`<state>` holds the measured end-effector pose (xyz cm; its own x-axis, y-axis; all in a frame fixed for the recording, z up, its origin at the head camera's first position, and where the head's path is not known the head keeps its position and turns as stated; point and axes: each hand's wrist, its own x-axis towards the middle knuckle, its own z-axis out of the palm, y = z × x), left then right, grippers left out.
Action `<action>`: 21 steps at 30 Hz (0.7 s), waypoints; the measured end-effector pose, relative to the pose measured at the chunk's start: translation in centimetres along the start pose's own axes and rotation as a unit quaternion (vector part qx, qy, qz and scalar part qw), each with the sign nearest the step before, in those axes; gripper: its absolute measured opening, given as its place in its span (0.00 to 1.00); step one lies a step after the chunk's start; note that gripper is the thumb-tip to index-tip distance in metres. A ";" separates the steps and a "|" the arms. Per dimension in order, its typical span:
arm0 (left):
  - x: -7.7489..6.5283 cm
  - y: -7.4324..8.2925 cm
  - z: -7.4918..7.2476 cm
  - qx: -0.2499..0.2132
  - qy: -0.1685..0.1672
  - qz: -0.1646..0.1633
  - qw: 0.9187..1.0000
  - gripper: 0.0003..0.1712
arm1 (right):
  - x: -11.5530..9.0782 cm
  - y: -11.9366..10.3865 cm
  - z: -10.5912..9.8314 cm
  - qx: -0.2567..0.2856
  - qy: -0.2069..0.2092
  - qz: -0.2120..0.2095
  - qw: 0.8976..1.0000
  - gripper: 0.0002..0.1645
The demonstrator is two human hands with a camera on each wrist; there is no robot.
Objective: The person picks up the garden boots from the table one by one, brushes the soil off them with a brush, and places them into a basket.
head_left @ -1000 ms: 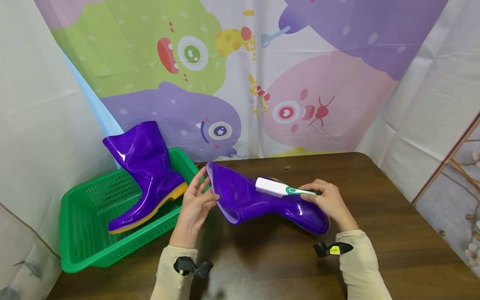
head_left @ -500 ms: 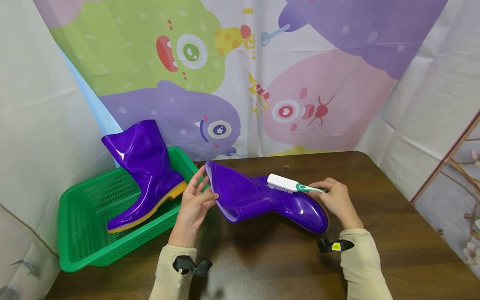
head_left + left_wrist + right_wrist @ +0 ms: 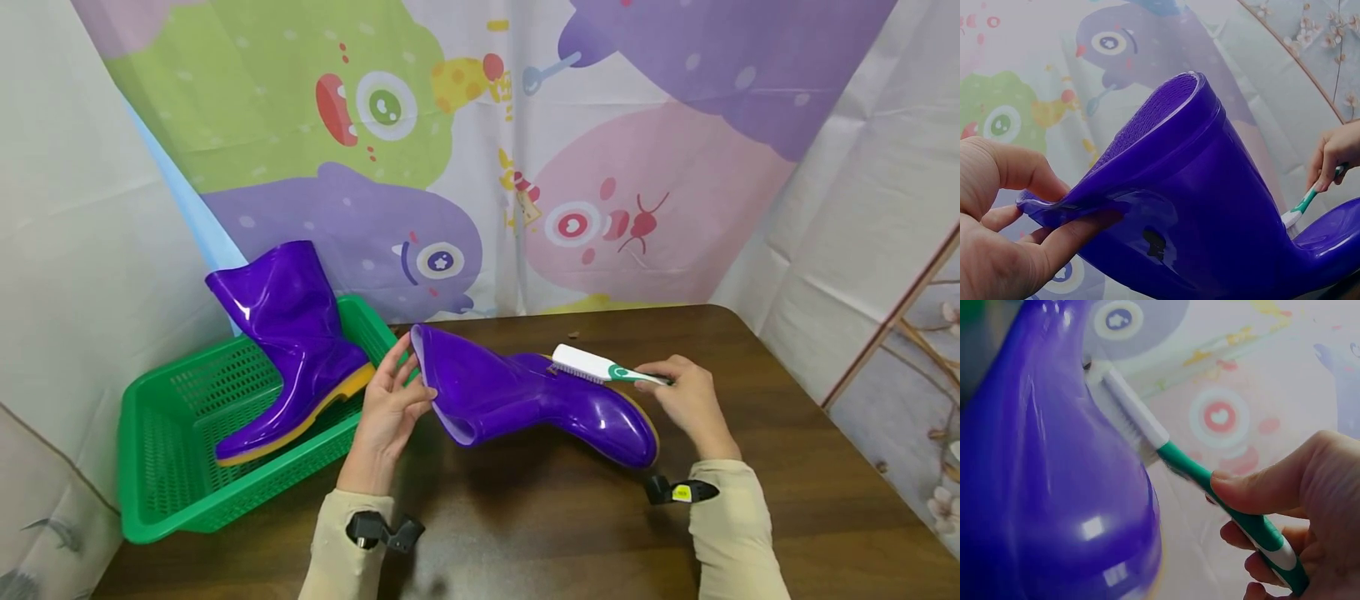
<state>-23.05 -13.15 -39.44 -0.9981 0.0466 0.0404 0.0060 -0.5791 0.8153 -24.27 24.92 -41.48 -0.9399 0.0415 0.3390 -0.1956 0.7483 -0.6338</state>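
A glossy purple rain boot [image 3: 480,387] with a yellow sole lies tilted over the table, its toe pointing right. My left hand [image 3: 392,408] pinches the rim of the boot's shaft between thumb and fingers, as the left wrist view shows up close. In my right hand [image 3: 688,400] is a scrub brush [image 3: 585,363] with a white head and green handle, gripped by the handle. The bristles lie against the far side of the boot near the ankle and instep. In the right wrist view, the brush head [image 3: 1132,409] runs along the boot's edge.
At the left stands a green perforated basket [image 3: 161,492] with a second purple boot [image 3: 288,333] leaning in it. The brown wooden table [image 3: 540,533] ends at a printed cartoon curtain [image 3: 480,125] behind. A small brown scrap [image 3: 573,335] lies near the back edge.
My right hand has moved the brush rightward along the boot, from the shaft towards the foot. The left hand keeps its hold on the rim, almost unmoved.
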 end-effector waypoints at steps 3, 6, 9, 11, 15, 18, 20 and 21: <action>0.0 0.0 0.0 0.001 -0.001 0.003 1.000 0.51 | 0.0 0.6 -0.6 -0.009 0.004 0.008 1.000 0.10; 0.0 0.0 0.0 0.005 -0.002 0.007 1.000 0.50 | 0.0 1.3 -1.0 -0.025 0.003 0.012 1.000 0.10; 0.0 0.0 0.0 0.009 -0.003 0.009 1.000 0.50 | 0.0 1.7 -1.3 -0.037 0.006 0.017 0.999 0.10; 0.0 0.0 0.0 0.008 -0.002 0.008 1.000 0.50 | -0.1 1.7 -1.5 -0.035 0.015 0.019 0.999 0.11; 0.0 0.0 0.1 0.003 0.001 0.004 1.000 0.50 | -0.1 1.2 -1.3 0.006 0.048 0.008 0.999 0.11; 0.0 0.0 0.1 0.001 0.002 0.003 1.000 0.50 | 0.0 0.4 -0.6 0.046 0.055 -0.014 0.997 0.10; 0.0 0.0 0.0 0.003 0.001 0.003 1.000 0.50 | 0.1 -0.2 0.0 0.067 0.046 -0.027 0.996 0.10; 0.0 -0.1 0.0 0.002 0.000 0.003 1.000 0.51 | 0.1 -0.5 0.4 0.073 0.039 -0.032 0.996 0.10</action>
<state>-23.06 -13.10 -39.48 -0.9981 0.0424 0.0451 0.0125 -0.5754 0.8177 -24.37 24.30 -41.36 -0.9007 0.0513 0.4315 -0.2992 0.6470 -0.7014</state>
